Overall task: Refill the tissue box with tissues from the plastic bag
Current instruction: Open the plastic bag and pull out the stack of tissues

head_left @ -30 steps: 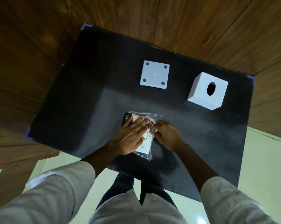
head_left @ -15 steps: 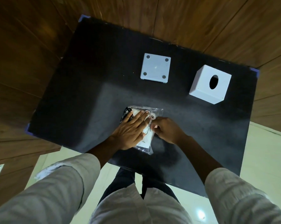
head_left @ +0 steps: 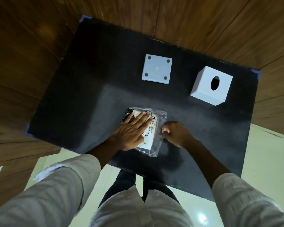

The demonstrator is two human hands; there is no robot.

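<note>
Watching the head cam: we're at the bag-opening step. The plastic bag (head_left: 152,128) of tissues lies flat on the black table (head_left: 82,89), near edge. The left hand (head_left: 131,130) presses it down, fingers straight and together. The right hand (head_left: 176,132) is curled at the bag's right edge, I think pinching the film, but it's hard to tell. Next it needs a tear. The tissue box (head_left: 210,85) and its base plate (head_left: 156,68) sit well apart at the back.

The person wears a light beige shirt, its sleeves (head_left: 59,185) rolled up well behind the fingers (head_left: 142,117), leaving both forearms bare. Dark trousers (head_left: 121,182) show below the shirt hem. No rings or watch.
</note>
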